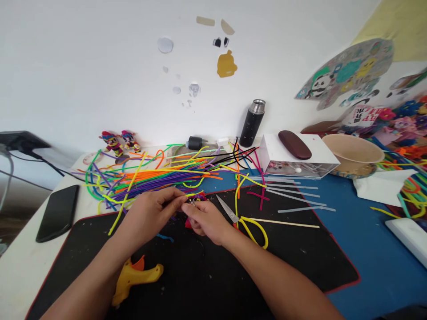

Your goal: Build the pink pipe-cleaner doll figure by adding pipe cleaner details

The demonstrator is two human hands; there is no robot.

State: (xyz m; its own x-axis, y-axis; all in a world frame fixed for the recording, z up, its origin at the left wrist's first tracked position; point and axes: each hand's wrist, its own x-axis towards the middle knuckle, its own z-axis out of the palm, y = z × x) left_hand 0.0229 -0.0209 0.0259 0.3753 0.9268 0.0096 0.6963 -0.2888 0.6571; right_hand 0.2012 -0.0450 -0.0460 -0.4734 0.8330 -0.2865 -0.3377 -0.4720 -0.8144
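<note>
My left hand (158, 209) is closed, with thumb and fingertips pinched on a yellow-green pipe cleaner (195, 194). Touching its fingertips, my right hand (208, 220) is closed round a small red and purple pipe-cleaner figure (202, 196), mostly hidden by the fingers. Both hands are above the black mat (207, 280). To the right of my right hand lie yellow-handled scissors (245, 224), blades parted. A yellow glue gun (138, 276) with an orange trigger lies below my left forearm, which partly covers it.
Behind my hands spreads a pile of coloured pipe cleaners (167, 175). Clear glue sticks (296, 192) and a wooden stick (287, 222) lie right. A phone (58, 213) is left. A black flask (252, 124), a white box (316, 153) and a bowl (353, 149) stand along the back.
</note>
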